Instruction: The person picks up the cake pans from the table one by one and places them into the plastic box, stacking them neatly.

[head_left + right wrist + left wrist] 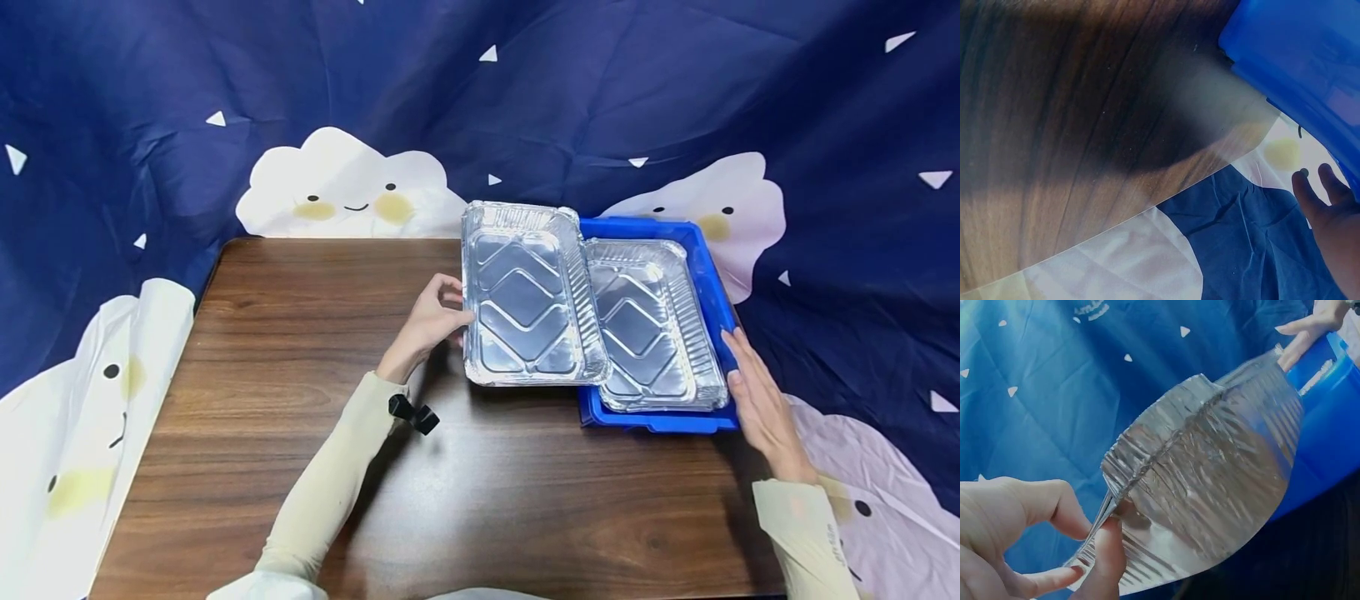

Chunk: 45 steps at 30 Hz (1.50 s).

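Note:
In the head view my left hand (pixel 427 323) pinches the left rim of a shiny rectangular foil tray (pixel 517 293). This tray is raised and slightly tilted, its right side overlapping another foil tray (pixel 637 327) that lies in a blue plastic bin (pixel 711 279). From the left wrist, my thumb and fingers are seen gripping the edge of the ribbed foil tray (pixel 1204 500), whose underside shows. My right hand (pixel 765 408) is at the bin's right wall with extended fingers. In the right wrist view the hand (pixel 1335 219) is beside the blue bin (pixel 1310 69); contact is partly hidden.
The bin stands on the right part of a brown wood-grain table (pixel 315 333), near its back and right edges. A dark blue cloth (pixel 525 92) with white clouds hangs behind and around the table. A black device (pixel 414 414) is on my left wrist.

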Motion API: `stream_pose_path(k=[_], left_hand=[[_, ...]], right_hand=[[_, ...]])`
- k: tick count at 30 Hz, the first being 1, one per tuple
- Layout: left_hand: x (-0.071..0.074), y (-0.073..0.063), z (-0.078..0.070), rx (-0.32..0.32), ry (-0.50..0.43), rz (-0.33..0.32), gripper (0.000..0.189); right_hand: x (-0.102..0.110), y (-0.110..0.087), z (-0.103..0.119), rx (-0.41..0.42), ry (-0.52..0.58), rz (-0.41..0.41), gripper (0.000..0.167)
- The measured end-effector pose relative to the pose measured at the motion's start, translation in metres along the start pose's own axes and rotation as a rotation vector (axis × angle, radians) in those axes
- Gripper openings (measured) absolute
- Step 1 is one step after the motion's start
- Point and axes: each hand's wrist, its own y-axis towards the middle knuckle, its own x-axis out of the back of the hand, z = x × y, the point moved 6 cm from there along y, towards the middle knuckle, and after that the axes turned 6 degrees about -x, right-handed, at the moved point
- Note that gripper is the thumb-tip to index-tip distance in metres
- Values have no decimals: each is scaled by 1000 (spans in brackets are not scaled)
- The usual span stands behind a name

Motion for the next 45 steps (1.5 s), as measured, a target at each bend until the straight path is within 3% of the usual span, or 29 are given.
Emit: stream_pose_path(k=[7,16,29,35,41,45], left_hand=[[-21,3,-11,-8,-62,28,46],[-76,12,-27,-28,-55,64,42],[-147,19,-23,12,140,55,43],[-163,21,-15,55,178,40,42],[-170,23,-6,96,170,49,40],[-173,26,-2,99,187,39,42]], right_hand=[[1,-1,1,10,7,-17,50],[1,1,3,58,44,-43,49],[1,1,1,28,48,-52,54],[3,1,0,22,194,-63,62],[0,1,-4,-73,382,-41,66],[1,1,-4,-77,403,-51,74]])
